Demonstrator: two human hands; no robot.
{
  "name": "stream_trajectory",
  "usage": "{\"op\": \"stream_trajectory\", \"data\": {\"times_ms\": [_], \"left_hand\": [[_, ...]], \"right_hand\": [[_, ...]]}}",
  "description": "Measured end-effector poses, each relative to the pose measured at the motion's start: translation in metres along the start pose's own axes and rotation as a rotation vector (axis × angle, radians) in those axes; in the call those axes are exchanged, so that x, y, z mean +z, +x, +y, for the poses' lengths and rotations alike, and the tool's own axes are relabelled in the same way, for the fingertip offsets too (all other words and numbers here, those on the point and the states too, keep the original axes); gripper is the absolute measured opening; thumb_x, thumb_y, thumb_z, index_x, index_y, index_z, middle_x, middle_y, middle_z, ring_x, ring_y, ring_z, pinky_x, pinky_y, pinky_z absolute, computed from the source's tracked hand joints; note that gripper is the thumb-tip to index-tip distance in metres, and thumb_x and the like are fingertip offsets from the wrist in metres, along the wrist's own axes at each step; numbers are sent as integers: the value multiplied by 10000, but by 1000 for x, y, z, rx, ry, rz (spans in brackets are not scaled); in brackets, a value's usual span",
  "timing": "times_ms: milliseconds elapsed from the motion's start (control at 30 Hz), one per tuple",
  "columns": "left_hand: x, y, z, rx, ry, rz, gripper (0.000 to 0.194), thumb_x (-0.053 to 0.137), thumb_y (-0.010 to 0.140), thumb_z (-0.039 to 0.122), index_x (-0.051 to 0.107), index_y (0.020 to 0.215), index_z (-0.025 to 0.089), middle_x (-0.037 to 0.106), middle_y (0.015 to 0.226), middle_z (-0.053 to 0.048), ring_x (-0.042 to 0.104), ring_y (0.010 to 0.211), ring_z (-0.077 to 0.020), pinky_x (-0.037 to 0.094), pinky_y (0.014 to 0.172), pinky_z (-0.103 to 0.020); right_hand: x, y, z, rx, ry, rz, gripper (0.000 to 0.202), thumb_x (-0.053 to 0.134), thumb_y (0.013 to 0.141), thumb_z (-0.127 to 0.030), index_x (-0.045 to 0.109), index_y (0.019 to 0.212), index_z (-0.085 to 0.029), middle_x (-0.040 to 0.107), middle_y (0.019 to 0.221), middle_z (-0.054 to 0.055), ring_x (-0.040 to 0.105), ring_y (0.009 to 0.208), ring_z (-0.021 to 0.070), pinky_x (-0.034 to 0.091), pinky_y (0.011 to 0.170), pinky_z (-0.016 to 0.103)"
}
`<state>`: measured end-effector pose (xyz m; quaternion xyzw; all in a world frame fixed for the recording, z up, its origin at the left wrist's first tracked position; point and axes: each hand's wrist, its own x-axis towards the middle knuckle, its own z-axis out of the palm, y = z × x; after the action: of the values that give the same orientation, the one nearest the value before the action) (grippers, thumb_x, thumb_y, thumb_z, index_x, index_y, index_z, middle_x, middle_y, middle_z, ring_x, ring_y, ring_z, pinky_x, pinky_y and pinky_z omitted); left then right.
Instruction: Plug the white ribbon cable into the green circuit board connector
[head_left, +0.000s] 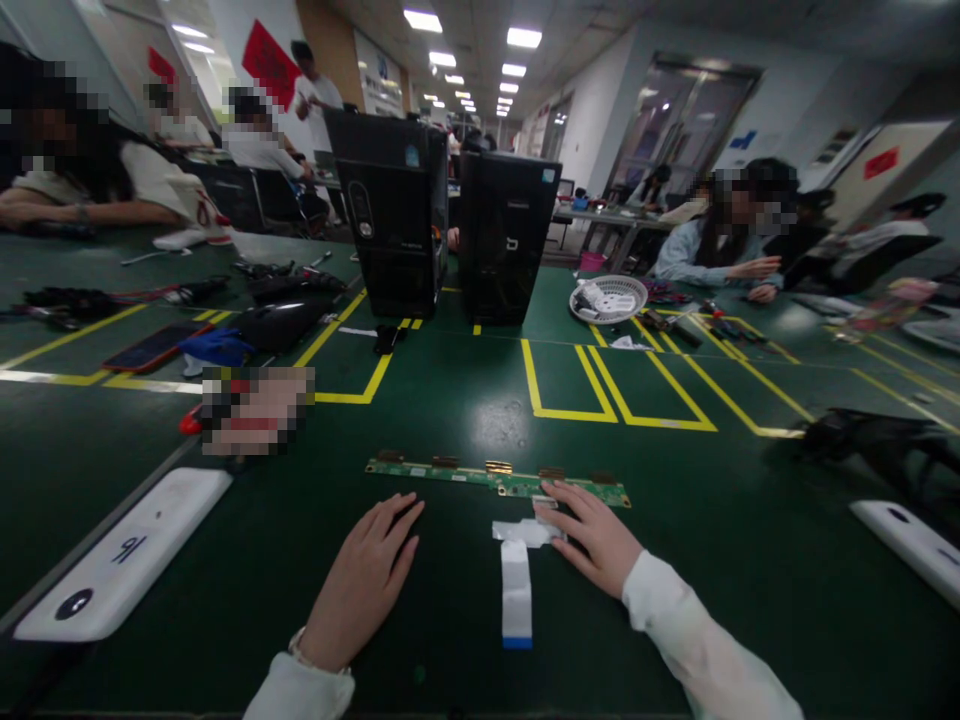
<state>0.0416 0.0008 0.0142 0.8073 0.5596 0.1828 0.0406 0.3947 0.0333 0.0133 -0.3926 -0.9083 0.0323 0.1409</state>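
A long, narrow green circuit board (465, 476) lies crosswise on the green tabletop, with several dark and gold tabs along its far edge. From its near side a white flat ribbon cable (516, 580) runs toward me, folded at an angle and blue at its tip. My right hand (592, 535) rests over the cable's upper end and the board's right part, fingers spread; the fingertips touch the board's near edge. My left hand (367, 570) lies on the table short of the board's left half, fingers stretched out, holding nothing.
Two black computer towers (386, 215) stand beyond the board. A white device (124, 555) lies at left, another white device (911, 550) at right. Dark tools and cables (289, 310) lie at far left. A white basket (607, 300) stands far right. Other people sit at the tables.
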Motion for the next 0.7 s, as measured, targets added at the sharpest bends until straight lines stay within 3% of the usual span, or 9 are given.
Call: {"op": "stream_trajectory", "data": {"times_ms": [233, 433, 567, 700], "left_hand": [[2, -2, -2, 5, -4, 2, 435, 402, 936, 329, 451, 1363, 259, 495, 1392, -65, 464, 1276, -246, 418, 1045, -483], [2, -1, -3, 9, 7, -7, 434, 407, 935, 337, 459, 1357, 247, 495, 1392, -76, 467, 1274, -255, 428, 1033, -493], [1, 1, -2, 17, 13, 8, 423, 400, 937, 333, 479, 1340, 232, 514, 1372, -78, 474, 1266, -247, 408, 1055, -487], [0, 1, -1, 28, 11, 10, 426, 404, 934, 325, 473, 1343, 231, 511, 1375, -80, 475, 1266, -244, 414, 1052, -481]], "right_hand": [[-16, -92, 32, 210, -110, 126, 429, 442, 929, -300, 496, 1354, -298, 471, 1412, 74, 455, 1283, 251, 447, 1020, 450], [-26, -169, 42, 430, -222, 156, 432, 404, 931, -380, 553, 1313, -244, 477, 1402, 95, 496, 1246, 273, 467, 999, 445], [-22, -195, 40, 622, -280, 180, 511, 368, 917, -484, 556, 1309, -215, 486, 1387, 107, 521, 1217, 292, 464, 997, 460], [-14, -200, 43, 881, -386, 238, 625, 268, 903, -551, 583, 1271, -155, 517, 1334, 155, 531, 1192, 326, 449, 998, 482]]}}
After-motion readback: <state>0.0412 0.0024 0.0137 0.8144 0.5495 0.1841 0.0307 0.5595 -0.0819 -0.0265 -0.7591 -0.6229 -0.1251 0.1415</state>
